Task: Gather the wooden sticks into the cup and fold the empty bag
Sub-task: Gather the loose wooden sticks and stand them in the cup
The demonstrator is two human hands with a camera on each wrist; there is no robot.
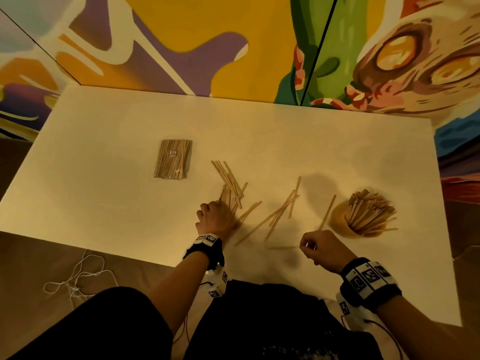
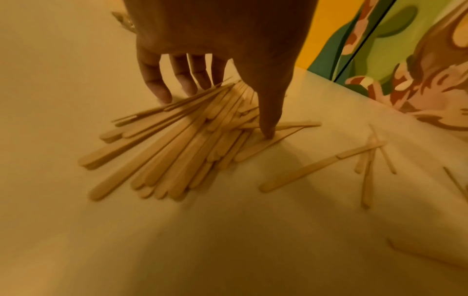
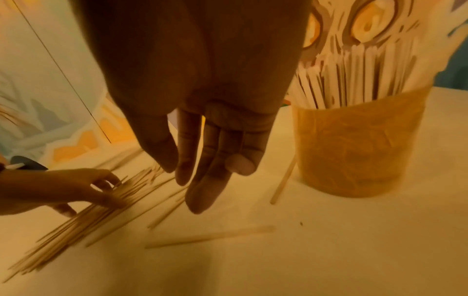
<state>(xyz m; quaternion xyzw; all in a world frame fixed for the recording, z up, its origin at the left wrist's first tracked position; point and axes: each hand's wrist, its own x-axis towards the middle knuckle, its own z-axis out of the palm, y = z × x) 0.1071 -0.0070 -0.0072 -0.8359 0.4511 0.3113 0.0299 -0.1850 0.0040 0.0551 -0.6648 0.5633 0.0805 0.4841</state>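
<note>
A pile of flat wooden sticks lies mid-table. My left hand rests on its near end, fingers spread and thumb pressing down on the sticks. More sticks lie scattered to the right. A translucent cup packed with upright sticks stands at the right. My right hand hovers left of the cup, fingers hanging loose and holding nothing. One stick lies below it, and another lies against the cup's base. A clear labelled bag holding sticks lies further back on the left.
The white table meets a painted wall at its far edge. A white cord lies on the brown surface at the lower left. My dark-clothed lap sits at the near edge.
</note>
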